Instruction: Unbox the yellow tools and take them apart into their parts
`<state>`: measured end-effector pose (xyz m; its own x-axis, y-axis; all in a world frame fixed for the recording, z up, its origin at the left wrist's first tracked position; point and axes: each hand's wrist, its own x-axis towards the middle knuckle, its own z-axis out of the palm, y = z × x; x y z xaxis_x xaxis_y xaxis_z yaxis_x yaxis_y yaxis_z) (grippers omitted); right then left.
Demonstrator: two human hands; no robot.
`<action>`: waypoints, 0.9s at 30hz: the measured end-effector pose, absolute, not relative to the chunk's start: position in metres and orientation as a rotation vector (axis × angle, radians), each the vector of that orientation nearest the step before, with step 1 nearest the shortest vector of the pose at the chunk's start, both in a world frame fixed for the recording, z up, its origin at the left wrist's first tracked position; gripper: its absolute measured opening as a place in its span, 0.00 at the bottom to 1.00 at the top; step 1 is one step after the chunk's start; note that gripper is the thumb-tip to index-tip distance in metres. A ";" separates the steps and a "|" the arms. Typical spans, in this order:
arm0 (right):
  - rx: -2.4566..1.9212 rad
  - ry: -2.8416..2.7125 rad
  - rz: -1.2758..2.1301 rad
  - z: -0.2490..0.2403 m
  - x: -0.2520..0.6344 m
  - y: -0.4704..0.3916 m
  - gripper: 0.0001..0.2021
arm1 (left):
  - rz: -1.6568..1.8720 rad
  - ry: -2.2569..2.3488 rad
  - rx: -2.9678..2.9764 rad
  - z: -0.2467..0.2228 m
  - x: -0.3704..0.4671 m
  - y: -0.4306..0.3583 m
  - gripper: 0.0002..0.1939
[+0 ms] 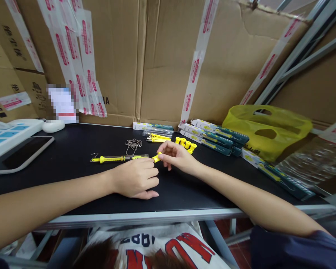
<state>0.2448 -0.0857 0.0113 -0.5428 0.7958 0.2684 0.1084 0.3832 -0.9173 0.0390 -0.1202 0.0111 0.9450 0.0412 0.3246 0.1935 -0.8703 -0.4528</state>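
My right hand (176,157) pinches a small yellow spool-shaped piece (157,157) between thumb and fingertips. Just left of it, my left hand (137,178) rests low over the black tabletop with fingers curled; whatever they may hold is hidden. The yellow piece nearly meets the left knuckles, and I cannot tell if they touch. Behind my left hand lies a slim yellow tool with a wire hook at its left end (112,159). A tangle of metal hooks (133,145) sits farther back. Several more yellow spool-shaped pieces (187,144) stand beyond my right hand.
Yellow rods (158,138) and clear tubes lie at the back near a flat printed box (153,126). Stacked printed boxes (212,136) and a yellow plastic bag (266,127) are to the right. A phone (22,155) lies left. Cardboard (168,63) walls the back.
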 end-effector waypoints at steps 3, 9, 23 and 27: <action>-0.761 -1.912 1.193 0.011 0.243 -0.087 0.16 | -0.452 -0.134 -2.581 0.011 0.040 -0.120 0.18; -0.763 -1.908 1.226 0.009 0.240 -0.089 0.18 | -0.468 -0.109 -2.565 0.009 0.040 -0.118 0.17; -0.846 -1.926 1.216 0.006 0.244 -0.081 0.19 | -0.530 -0.188 -2.570 0.009 0.038 -0.115 0.17; -0.873 -1.937 1.198 0.007 0.245 -0.082 0.19 | -0.709 -0.636 -2.569 0.007 0.034 -0.109 0.15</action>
<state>0.2447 -0.0816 0.0066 -0.5373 0.8186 0.2031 0.1836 0.3486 -0.9191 0.0335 -0.1093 0.0071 0.7679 0.3165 0.5569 0.5190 -0.8170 -0.2513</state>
